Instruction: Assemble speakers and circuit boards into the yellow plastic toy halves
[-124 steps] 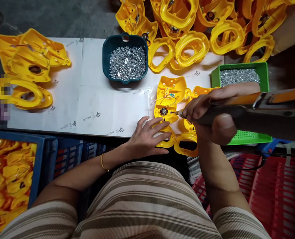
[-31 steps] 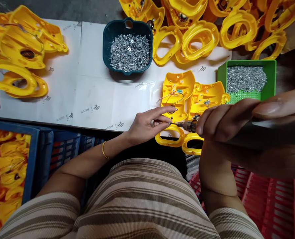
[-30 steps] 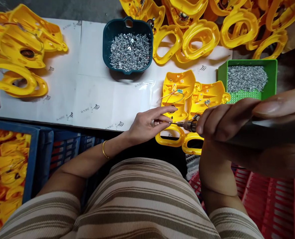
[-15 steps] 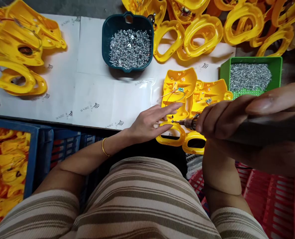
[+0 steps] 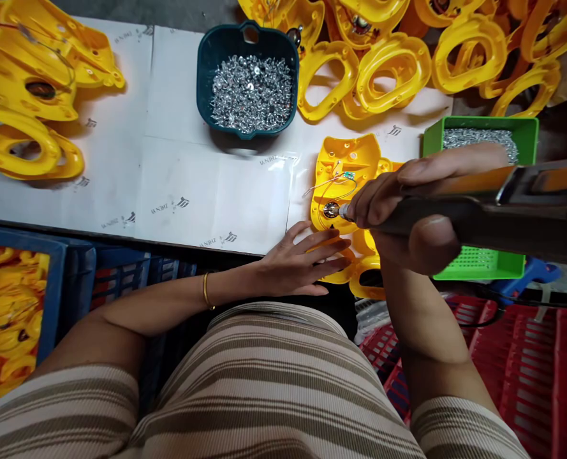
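Head view, observed from my station. I see the right hand (image 5: 402, 191) wrapped firmly around a power screwdriver (image 5: 484, 213), fingers curled over its body and no gap showing. The bit points left, its tip at the right edge of a round dark component (image 5: 331, 210) in an open yellow shell (image 5: 353, 153); whether it is seated on a screw I cannot tell. The shell lies hollow side up on the white-covered table (image 5: 182, 172), near its front edge, and carries a small green circuit board (image 5: 349, 175) with loose wires.

I note the left hand (image 5: 295, 264) open, fingers spread and gripping nothing that I can make out; they lie over the shell's near edge and a yellow ring (image 5: 343, 275). Another ring (image 5: 360, 291) sits just beside that one, to its right.

Around the work I log a dark teal bin (image 5: 201, 83) of metal screws (image 5: 252, 95) farther back and a green tray (image 5: 527, 137) of fasteners (image 5: 479, 137), partly hidden by the right hand.
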Available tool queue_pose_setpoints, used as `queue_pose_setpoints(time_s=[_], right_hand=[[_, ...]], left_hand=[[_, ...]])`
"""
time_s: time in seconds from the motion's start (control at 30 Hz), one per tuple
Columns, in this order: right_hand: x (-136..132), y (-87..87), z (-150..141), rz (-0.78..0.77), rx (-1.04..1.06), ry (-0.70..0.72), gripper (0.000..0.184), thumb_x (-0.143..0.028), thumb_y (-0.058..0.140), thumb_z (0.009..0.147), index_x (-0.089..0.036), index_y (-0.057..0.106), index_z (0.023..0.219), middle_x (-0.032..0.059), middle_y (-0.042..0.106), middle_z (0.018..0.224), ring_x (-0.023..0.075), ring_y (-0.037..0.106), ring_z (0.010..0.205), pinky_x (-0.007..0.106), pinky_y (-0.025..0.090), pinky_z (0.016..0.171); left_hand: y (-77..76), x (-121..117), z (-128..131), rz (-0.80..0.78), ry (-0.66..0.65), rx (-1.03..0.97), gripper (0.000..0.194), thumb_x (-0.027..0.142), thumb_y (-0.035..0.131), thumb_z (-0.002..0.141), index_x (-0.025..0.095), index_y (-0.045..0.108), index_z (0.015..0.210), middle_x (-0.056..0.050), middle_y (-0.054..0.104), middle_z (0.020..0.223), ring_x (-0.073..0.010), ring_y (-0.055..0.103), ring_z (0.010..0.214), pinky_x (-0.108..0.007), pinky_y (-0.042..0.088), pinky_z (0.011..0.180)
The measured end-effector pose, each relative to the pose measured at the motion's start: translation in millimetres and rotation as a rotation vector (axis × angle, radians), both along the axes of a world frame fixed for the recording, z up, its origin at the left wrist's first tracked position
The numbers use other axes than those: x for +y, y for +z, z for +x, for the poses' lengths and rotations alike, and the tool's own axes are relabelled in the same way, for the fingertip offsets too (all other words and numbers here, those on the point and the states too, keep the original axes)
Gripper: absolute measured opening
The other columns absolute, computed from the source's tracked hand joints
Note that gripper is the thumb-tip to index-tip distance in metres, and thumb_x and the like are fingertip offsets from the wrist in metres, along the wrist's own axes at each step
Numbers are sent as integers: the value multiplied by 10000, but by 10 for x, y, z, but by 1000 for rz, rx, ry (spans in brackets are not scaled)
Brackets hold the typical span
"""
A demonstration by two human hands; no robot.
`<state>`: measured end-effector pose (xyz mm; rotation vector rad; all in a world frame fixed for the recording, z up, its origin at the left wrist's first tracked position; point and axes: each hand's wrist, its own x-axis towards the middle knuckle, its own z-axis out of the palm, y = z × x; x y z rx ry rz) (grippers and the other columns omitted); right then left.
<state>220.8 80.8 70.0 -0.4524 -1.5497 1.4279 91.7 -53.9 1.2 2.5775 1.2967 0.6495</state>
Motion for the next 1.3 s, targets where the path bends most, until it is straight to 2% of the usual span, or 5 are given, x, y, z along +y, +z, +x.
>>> queue_pose_setpoints(time_s=[0.3, 0.57, 0.87, 1.1, 1.3], right_hand=[[5, -67, -176, 132, 191, 79, 199, -375, 681, 823, -275, 619, 984, -91, 502, 503, 115, 491, 372, 239, 455, 367], [72, -135, -158, 148, 19, 134, 310, -553, 644, 813, -265, 534, 784, -82, 447, 505, 106, 413, 362, 267, 401, 373], [46, -79, -169, 148, 3, 273, 281, -434, 650, 846, -250, 460, 754, -76, 427, 531, 113, 398, 412, 272, 416, 396], [138, 29, -218, 205, 82, 434, 279, -296, 653, 811, -250, 593, 1079, -98, 496, 512, 125, 456, 368, 268, 454, 369], [-42, 478, 508, 222, 24, -151, 272, -444, 735, 735, -283, 646, 936, -54, 547, 536, 176, 526, 391, 338, 476, 354]], left_hand=[[-21, 25, -28, -72, -33, -16, 605, 300, 743, 829, 276, 518, 1390, -29, 523, 1470, -292, 418, 1364, -503, 302, 1119], [-4, 116, -38, -183, -133, -158, 638, 257, 790, 776, 195, 543, 1361, -86, 510, 1459, -326, 429, 1341, -478, 394, 1130], [54, 189, -1, -240, -168, -180, 570, 272, 740, 811, 154, 548, 1335, -103, 505, 1456, -325, 424, 1323, -488, 339, 1170], [143, 204, -60, -163, -174, -105, 536, 297, 711, 833, 177, 563, 1334, -101, 538, 1434, -295, 437, 1335, -441, 342, 1158], [221, 81, -86, -7, -84, -14, 372, 384, 625, 889, 213, 647, 1219, -98, 614, 1353, -280, 505, 1255, -430, 367, 1064]])
